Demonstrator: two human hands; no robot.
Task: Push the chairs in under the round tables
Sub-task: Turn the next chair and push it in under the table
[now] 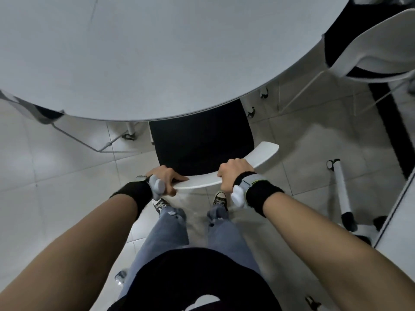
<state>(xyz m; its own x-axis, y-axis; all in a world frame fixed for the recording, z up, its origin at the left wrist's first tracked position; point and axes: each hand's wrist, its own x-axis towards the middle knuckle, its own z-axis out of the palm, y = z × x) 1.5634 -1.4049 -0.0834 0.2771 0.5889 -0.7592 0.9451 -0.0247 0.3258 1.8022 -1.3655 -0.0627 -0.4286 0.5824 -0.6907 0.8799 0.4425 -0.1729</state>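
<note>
A chair with a black seat (202, 142) and a curved white backrest (260, 156) stands right in front of me, its seat partly under the edge of the round grey table (157, 52). My left hand (167, 179) grips the left end of the backrest's top edge. My right hand (233, 173) grips the same edge further right. Both wrists wear black bands with small grey devices.
Another white chair with a black seat (368, 48) sits at the table's upper right. A third chair's frame (40, 113) shows at the left under the table. A white leg with castors (341, 194) and a grey surface's edge (397, 221) are on the right. The floor is tiled.
</note>
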